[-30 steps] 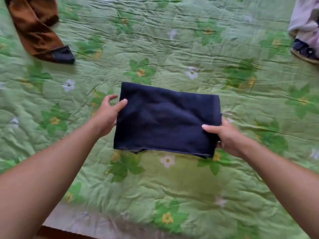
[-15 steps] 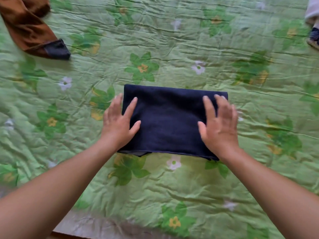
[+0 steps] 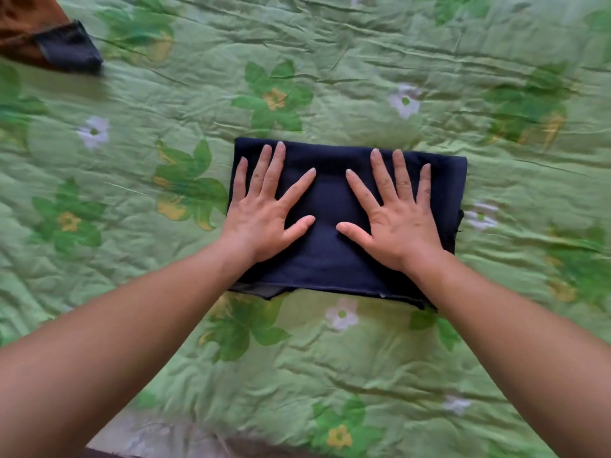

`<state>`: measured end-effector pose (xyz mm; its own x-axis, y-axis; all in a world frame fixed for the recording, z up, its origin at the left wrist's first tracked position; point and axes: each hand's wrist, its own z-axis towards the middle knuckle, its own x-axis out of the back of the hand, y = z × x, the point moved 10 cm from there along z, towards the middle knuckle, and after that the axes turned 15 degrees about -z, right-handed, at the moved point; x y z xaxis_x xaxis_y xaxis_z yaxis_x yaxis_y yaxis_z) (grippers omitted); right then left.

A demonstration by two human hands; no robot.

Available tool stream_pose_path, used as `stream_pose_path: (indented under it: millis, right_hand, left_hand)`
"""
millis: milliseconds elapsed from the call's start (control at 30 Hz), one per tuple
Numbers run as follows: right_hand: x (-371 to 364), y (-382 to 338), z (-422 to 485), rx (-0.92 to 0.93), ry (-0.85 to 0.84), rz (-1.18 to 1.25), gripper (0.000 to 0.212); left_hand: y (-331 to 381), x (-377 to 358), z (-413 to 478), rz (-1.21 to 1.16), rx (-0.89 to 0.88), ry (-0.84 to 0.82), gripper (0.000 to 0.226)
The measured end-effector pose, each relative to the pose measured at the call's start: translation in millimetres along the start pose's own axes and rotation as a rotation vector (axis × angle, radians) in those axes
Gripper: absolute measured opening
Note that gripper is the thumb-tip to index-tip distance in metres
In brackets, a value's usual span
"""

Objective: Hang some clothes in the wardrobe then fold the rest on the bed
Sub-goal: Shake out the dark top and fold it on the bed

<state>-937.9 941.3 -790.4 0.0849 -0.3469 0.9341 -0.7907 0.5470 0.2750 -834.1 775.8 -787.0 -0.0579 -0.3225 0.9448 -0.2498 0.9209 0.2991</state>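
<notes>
Navy garment (image 3: pixel 325 200), folded into a flat rectangle, lies on the bed (image 3: pixel 363 365) near the middle of our view, long side running left to right. Its near edge shows stacked layers, with a paler layer peeking out at the near left corner. We cannot tell what kind of garment it is.

Left hand (image 3: pixel 263 223): palm down on the left half of the garment, fingers (image 3: pixel 276 166) straight and spread, thumb pointing inward. No grip taken; the hand lies flat and holds nothing.

Right hand (image 3: pixel 401 223): palm down on the right half, fingers (image 3: pixel 380 175) likewise straight and fanned, thumb pointing inward. No grip here either; nothing held. We note the two thumbs near each other but apart, with bare cloth between them.

Quilt (image 3: pixel 363 77) covering the bed: green, creased, printed with green leaves and yellow and white flowers.

Far left corner of the view: brown garment (image 3: pixel 20 28) with a dark cuff (image 3: pixel 71 51), lying on the quilt, well apart from the navy one and partly cut off by the frame edge.
</notes>
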Motion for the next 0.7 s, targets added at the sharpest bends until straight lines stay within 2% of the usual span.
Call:
stream_pose_path:
  millis: [200, 367, 467, 600, 700]
  right_hand:
    - [-20, 39, -31, -0.181, -0.03, 0.036, 0.085]
    - [-20, 35, -24, -0.159, -0.062, 0.038, 0.085]
    - [-18, 37, -47, -0.17, -0.048, 0.111, 0.085]
    - [-32, 31, -91, -0.218, -0.145, 0.147, 0.085]
    - [-32, 30, -88, -0.227, -0.149, 0.202, 0.083]
  left_hand:
    - [-32, -4, -43, -0.031, 0.109, -0.061, 0.077]
    - [-29, -3, -38, -0.039, 0.125, -0.059, 0.076]
    - [-29, 2, -59, -0.147, 0.191, -0.032, 0.075]
    - [-31, -12, -103, -0.184, 0.26, -0.105, 0.075]
    - [-34, -11, -102, -0.221, 0.282, -0.111, 0.076]
